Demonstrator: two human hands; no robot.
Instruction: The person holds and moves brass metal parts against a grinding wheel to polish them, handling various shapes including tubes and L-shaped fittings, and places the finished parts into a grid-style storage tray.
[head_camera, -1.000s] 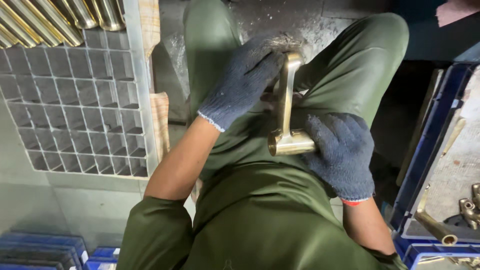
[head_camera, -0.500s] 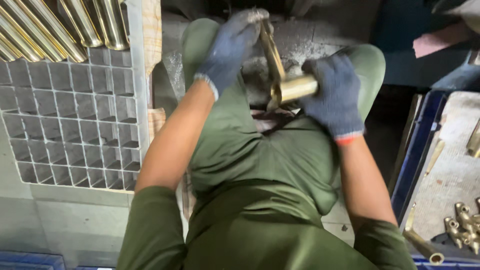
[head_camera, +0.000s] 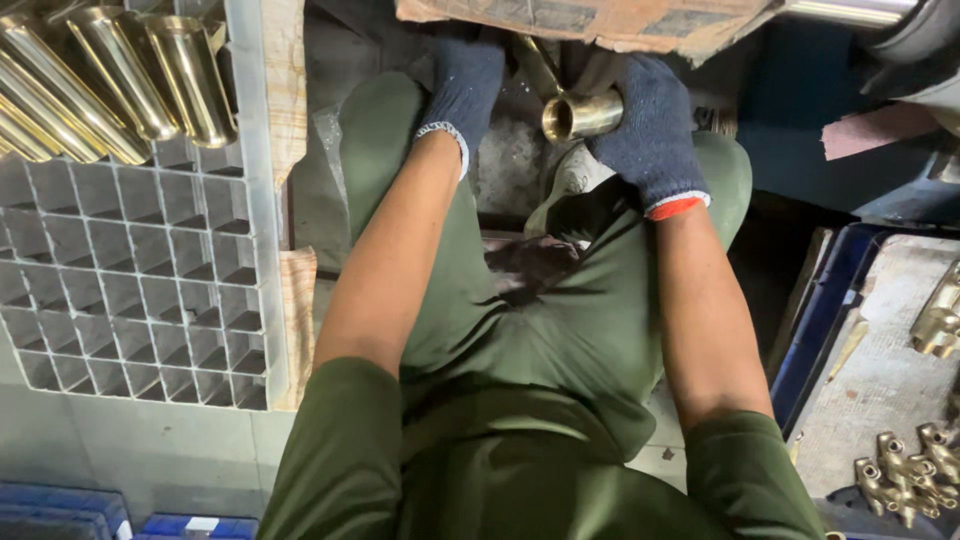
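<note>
We hold a brass pipe fitting (head_camera: 580, 113) out in front of our knees, both hands in dark knit gloves. Our right hand (head_camera: 650, 130) is closed around the fitting's short barrel, whose open round end faces left. Our left hand (head_camera: 468, 80) reaches fwd to the fitting's slimmer stem, which runs up and away from the barrel; the fingers curl there, but the tips go under a piece of cardboard (head_camera: 600, 22), so we cannot tell whether they grip the stem or only rest on it.

Position ref.: the fitting sits between the two hands, just below the cardboard edge and above the gap between our green-trousered legs (we are seated).

Surroundings:
- Left: a white plastic grid crate (head_camera: 130, 270), most cells bare; brass tubes (head_camera: 120, 70) stand tilted in its top rows.
- Right: a blue tray (head_camera: 815, 320) w/ a grey liner; small brass fittings (head_camera: 905, 470) lie in a cluster at its lower corner, more near the right edge.
</note>
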